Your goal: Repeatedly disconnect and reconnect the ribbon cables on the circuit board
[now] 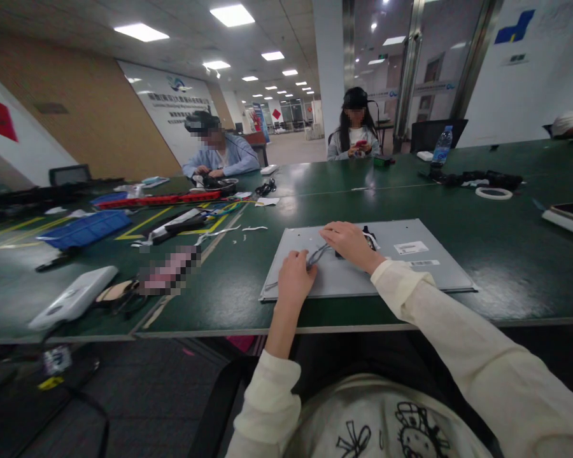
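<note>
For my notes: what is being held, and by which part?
Left hand: grey cable, at the near end of the stretch between hands. Right hand: hidden, cannot tell.

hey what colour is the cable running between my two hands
The cable looks grey; it shows best in the head view, the only one here.

Your left grip (pixel 295 275) has its fingers curled and its thumb on the side toward your right grip (pixel 347 243), which sits just beyond it and to its right, back of the hand up, fingers bent toward the left one. Your left forearm (pixel 282 329), bare near the wrist, rises steeply from below its grip, while your right forearm (pixel 442 318) slants in from the near right; the two grips are close but apart.
</note>
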A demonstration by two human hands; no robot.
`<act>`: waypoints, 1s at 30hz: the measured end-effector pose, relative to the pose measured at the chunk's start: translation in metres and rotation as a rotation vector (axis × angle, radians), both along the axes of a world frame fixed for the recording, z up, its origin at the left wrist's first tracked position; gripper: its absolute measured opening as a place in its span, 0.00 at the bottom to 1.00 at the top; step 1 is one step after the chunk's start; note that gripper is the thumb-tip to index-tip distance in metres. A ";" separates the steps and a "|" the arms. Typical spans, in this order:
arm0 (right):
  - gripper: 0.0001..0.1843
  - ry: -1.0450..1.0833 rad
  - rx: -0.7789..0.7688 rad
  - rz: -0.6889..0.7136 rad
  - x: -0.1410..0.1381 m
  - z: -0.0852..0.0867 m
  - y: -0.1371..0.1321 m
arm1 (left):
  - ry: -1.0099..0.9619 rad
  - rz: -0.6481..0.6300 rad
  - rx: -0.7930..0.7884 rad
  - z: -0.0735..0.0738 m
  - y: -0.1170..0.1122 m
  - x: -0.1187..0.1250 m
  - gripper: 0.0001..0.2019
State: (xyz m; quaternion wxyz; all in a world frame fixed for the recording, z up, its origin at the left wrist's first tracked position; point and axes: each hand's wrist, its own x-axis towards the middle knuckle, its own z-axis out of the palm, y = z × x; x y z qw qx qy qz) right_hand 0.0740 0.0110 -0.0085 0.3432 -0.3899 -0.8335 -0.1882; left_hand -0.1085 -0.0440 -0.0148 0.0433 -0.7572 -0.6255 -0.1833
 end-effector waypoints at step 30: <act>0.13 -0.143 -0.306 0.134 -0.010 -0.009 -0.029 | -0.081 -0.169 -0.009 -0.003 0.016 -0.006 0.10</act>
